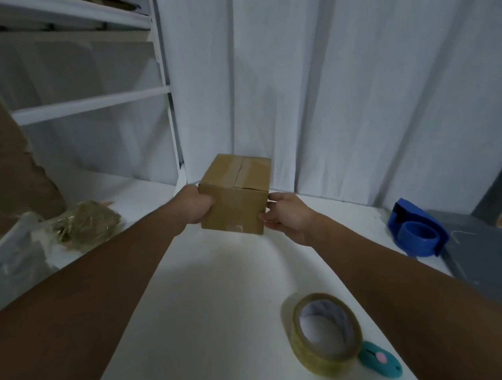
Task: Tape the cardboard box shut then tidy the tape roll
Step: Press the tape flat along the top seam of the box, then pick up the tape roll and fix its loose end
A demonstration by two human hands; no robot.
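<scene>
A small brown cardboard box (236, 192) is at the far middle of the white table (209, 304), its top flaps closed with a seam down the middle and shiny tape across it. My left hand (196, 205) grips its left side. My right hand (286, 214) grips its right side with curled fingers. Whether the box rests on the table or is lifted I cannot tell. A roll of clear yellowish tape (326, 333) lies flat on the table near the front right, away from both hands.
A teal cutter with a pink dot (379, 361) lies beside the tape roll. A blue tape dispenser (416, 228) sits at the right, next to a grey surface (488, 251). A bundle of straw-like filling (84, 223) lies at the left. White shelving (91, 102) stands behind.
</scene>
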